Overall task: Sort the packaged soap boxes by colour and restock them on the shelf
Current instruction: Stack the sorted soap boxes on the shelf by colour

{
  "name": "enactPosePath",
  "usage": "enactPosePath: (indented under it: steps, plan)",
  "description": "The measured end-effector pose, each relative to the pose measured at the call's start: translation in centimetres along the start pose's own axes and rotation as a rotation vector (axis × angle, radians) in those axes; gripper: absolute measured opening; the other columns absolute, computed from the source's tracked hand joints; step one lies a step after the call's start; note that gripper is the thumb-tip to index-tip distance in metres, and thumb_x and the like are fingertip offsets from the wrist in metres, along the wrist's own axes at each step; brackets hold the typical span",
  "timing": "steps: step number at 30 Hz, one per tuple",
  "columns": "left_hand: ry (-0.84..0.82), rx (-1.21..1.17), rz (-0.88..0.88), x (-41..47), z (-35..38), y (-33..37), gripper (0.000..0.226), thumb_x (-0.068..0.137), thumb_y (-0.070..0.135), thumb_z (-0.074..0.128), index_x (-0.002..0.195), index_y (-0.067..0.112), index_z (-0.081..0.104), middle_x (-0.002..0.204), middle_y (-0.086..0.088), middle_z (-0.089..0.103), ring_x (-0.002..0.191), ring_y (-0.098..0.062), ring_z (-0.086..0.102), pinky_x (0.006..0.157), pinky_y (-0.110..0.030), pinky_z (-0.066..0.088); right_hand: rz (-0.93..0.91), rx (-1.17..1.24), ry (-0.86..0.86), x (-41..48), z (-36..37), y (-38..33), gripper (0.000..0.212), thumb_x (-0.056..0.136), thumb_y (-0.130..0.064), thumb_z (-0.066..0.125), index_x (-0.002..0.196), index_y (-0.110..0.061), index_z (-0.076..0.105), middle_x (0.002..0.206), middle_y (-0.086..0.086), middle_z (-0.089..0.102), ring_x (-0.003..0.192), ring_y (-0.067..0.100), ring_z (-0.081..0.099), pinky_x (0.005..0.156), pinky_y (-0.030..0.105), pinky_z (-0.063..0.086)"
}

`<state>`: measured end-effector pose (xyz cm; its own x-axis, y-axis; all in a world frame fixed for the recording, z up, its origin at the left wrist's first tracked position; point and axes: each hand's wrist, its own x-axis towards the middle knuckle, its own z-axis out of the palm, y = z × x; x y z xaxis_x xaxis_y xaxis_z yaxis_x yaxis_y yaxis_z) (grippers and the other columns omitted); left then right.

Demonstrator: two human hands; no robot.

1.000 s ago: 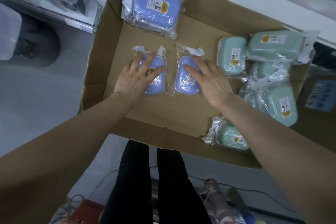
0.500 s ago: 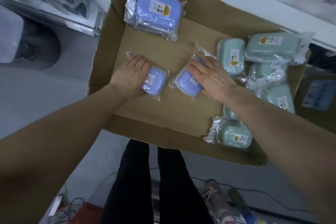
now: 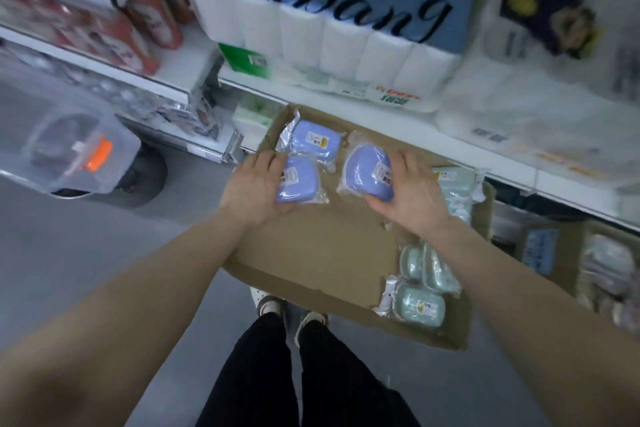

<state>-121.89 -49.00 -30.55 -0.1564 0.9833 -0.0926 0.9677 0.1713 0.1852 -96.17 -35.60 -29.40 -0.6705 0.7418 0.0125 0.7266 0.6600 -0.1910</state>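
Note:
Above an open cardboard box [image 3: 322,253], my left hand [image 3: 252,187] grips one small blue soap box in clear wrap [image 3: 299,180], and my right hand [image 3: 412,198] grips a second blue soap box [image 3: 370,170]. Both are lifted off the box floor. A larger pack of blue soap boxes [image 3: 313,140] lies in the far left corner. Green soap boxes sit along the right side: several in the near right corner [image 3: 419,302] and more at the far right [image 3: 453,180], partly hidden by my right hand.
A white shelf edge [image 3: 398,121] runs just behind the cardboard box, holding a big pack of toilet rolls [image 3: 339,31] and other paper goods. Red packages [image 3: 114,31] stand at the upper left. A clear plastic tub [image 3: 69,149] sits left. Another carton [image 3: 568,253] stands at right.
Both hands closed around the two small blue soap boxes and lifted them off the box floor. The view has tilted up, bringing the shelves into sight.

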Motion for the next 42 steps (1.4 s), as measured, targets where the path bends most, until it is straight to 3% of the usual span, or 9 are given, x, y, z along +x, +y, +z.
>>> enactPosePath:
  steps: [4, 8, 16, 23, 26, 30, 35, 42]
  plan:
    - [0.154, 0.025, -0.027, 0.1, -6.0, 0.0, 0.092, 0.065, 0.075, 0.051, 0.125, 0.005, 0.053, 0.109, -0.014, 0.058, 0.092, -0.036, 0.056, 0.082, -0.045, 0.050, -0.012, -0.019, 0.060, 1.7, -5.7, -1.4, 0.085, 0.067, -0.060, 0.053, 0.129, -0.003, 0.050, 0.111, 0.014, 0.056, 0.094, 0.036, 0.057, 0.078, 0.043, 0.047]
    - [0.299, 0.042, -0.034, 0.5, -11.3, -0.7, 0.094, 0.064, 0.076, 0.055, 0.127, 0.006, 0.055, 0.110, -0.013, 0.059, 0.092, -0.036, 0.057, 0.079, -0.044, 0.051, -0.084, -0.034, 0.154, 3.4, -11.3, -2.3, 0.083, 0.072, -0.061, 0.052, 0.137, -0.011, 0.044, 0.118, 0.010, 0.056, 0.100, 0.033, 0.056, 0.081, 0.042, 0.045]
    - [0.547, 0.037, -0.022, 3.9, -23.3, -2.8, 0.091, 0.069, 0.079, 0.048, 0.134, 0.014, 0.046, 0.120, -0.008, 0.056, 0.101, -0.033, 0.055, 0.088, -0.044, 0.047, -0.183, -0.063, 0.351, 8.1, -20.7, -4.7, 0.076, 0.076, -0.060, 0.056, 0.138, -0.018, 0.045, 0.116, 0.006, 0.057, 0.099, 0.032, 0.057, 0.084, 0.043, 0.047]
    - [0.691, 0.023, 0.096, 10.6, -33.4, -6.0, 0.086, 0.073, 0.073, 0.047, 0.137, 0.015, 0.044, 0.127, -0.008, 0.055, 0.109, -0.033, 0.052, 0.096, -0.043, 0.041, -0.206, -0.125, 0.507, 13.4, -27.0, -8.0, 0.072, 0.079, -0.062, 0.055, 0.137, -0.019, 0.048, 0.115, 0.005, 0.060, 0.095, 0.030, 0.057, 0.081, 0.041, 0.043]
    - [0.691, 0.056, 0.152, 14.4, -37.3, -7.7, 0.089, 0.072, 0.071, 0.048, 0.139, 0.013, 0.042, 0.131, -0.010, 0.054, 0.114, -0.035, 0.051, 0.100, -0.043, 0.039, -0.174, -0.138, 0.538, 15.9, -29.1, -8.9, 0.070, 0.080, -0.060, 0.063, 0.137, -0.020, 0.049, 0.115, 0.004, 0.061, 0.099, 0.030, 0.058, 0.084, 0.041, 0.043]
    - [0.657, 0.048, 0.169, 19.5, -42.0, -9.4, 0.090, 0.075, 0.058, 0.069, 0.144, 0.011, 0.036, 0.137, -0.015, 0.049, 0.122, -0.037, 0.046, 0.103, -0.045, 0.038, -0.110, -0.113, 0.600, 19.2, -31.8, -9.7, 0.069, 0.081, -0.057, 0.068, 0.137, -0.021, 0.048, 0.117, 0.003, 0.060, 0.104, 0.027, 0.056, 0.086, 0.038, 0.039]
    - [0.523, 0.097, 0.158, 24.9, -46.2, -10.2, 0.089, 0.075, 0.052, 0.073, 0.145, 0.018, 0.031, 0.137, -0.018, 0.048, 0.120, -0.039, 0.047, 0.096, -0.045, 0.043, -0.043, -0.120, 0.628, 22.4, -34.0, -9.9, 0.072, 0.080, -0.067, 0.054, 0.136, -0.023, 0.047, 0.125, 0.001, 0.057, 0.110, 0.026, 0.055, 0.088, 0.040, 0.040]
    - [0.268, -0.024, 0.289, 29.4, -46.5, -11.5, 0.079, 0.079, 0.043, 0.075, 0.143, 0.022, 0.034, 0.141, -0.008, 0.049, 0.122, -0.031, 0.051, 0.095, -0.036, 0.044, 0.012, -0.210, 0.583, 25.6, -34.7, -9.6, 0.075, 0.078, -0.070, 0.049, 0.137, -0.024, 0.046, 0.124, 0.003, 0.057, 0.110, 0.029, 0.054, 0.093, 0.040, 0.036]
